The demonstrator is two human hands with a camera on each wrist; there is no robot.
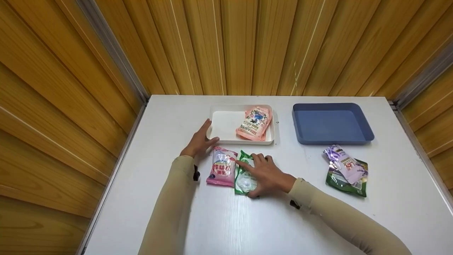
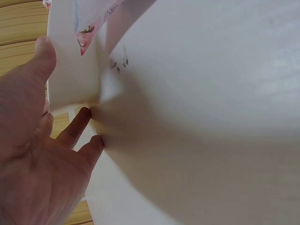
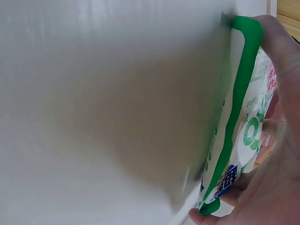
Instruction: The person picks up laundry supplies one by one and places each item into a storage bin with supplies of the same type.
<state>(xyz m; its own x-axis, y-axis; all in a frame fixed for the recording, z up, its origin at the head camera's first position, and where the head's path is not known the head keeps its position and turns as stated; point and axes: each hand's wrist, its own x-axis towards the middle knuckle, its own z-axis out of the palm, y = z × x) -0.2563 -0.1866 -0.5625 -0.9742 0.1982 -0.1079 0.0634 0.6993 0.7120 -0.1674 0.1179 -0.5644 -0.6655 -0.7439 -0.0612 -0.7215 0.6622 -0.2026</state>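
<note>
Wood-patterned walls [image 1: 239, 49] rise on the far, left and right sides of a white table [image 1: 219, 226], where a person in tan sleeves [image 1: 339, 212] works with 2 hands. A blue tray [image 1: 329, 124] sits at far right, a white tray [image 1: 226, 124] to its left. The right hand [image 1: 267, 173], fingers spread, grips a green packet [image 1: 246, 180] between thumb and fingertips, near of the white tray. The left hand [image 1: 200, 141], mostly open and holding nothing, touches that tray's near left corner with straight fingers. On the table near of the blue tray lies a dark green pouch [image 1: 334, 179]. A pink packet [image 1: 223, 166] lies just left of the green packet; a peach packet [image 1: 254, 122] rests in the white tray's right part. A purple packet [image 1: 343, 163] overlaps the dark green pouch.
</note>
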